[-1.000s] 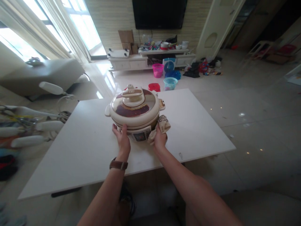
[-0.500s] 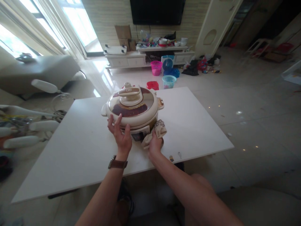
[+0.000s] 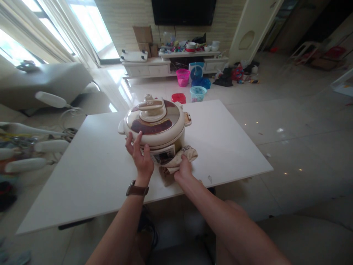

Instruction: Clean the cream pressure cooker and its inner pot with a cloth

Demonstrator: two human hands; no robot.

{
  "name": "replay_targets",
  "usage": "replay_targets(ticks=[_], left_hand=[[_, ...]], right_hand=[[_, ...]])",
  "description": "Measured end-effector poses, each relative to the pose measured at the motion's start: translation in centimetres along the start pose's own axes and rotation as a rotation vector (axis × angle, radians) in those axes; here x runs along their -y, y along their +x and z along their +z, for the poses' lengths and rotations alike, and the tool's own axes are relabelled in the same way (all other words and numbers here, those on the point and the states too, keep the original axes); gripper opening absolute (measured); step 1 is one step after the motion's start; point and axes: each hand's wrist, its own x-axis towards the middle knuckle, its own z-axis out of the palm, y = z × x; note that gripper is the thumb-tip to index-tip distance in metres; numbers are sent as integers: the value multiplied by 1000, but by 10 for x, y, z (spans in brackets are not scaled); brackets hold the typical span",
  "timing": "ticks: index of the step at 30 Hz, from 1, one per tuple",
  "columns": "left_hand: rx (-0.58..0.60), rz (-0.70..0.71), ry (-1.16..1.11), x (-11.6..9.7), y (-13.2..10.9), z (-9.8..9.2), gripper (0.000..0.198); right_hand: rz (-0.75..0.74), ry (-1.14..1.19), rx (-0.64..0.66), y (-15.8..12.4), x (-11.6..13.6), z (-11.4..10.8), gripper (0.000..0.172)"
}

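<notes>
A cream electric pressure cooker with a brown and silver lid stands upright on the white table. My left hand, with a brown-strapped watch at the wrist, rests its spread fingers against the cooker's near left side, below the lid rim. In my right hand is a bunched beige cloth with dark print, at the cooker's lower right front beside the control panel. One end of the cloth hangs toward the tabletop. The right fingertips are partly hidden by the cloth.
A small pale object lies near the table's front edge. White-bladed fan parts stand at the left. Beyond the table are a red container, a light blue basket, a pink basket and a cluttered TV cabinet.
My right hand has shifted slightly to the right, and the cloth now spreads out, with an end hanging lower left. My left hand stays on the cooker.
</notes>
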Motion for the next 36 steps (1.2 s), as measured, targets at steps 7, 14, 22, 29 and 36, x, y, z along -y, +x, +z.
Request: replay_targets(ticks=[7,14,22,29,36], left_hand=[[-7,11,-1,-1,1,0,47],[41,63,55,0,3,-2,48],[6,69,106,1,4,3,50],[24,120,137,7,4,4,52],[2,128,178,8,5,5,51]], right_hand=[[-18,-5,-117,-25,34,6,53],[-28,13,-94,-33,47,7,55],[-17,133,18,-49,66,16,59],[-34,99,74,-51,63,15,56],[10,39,9,-43,38,9,49]])
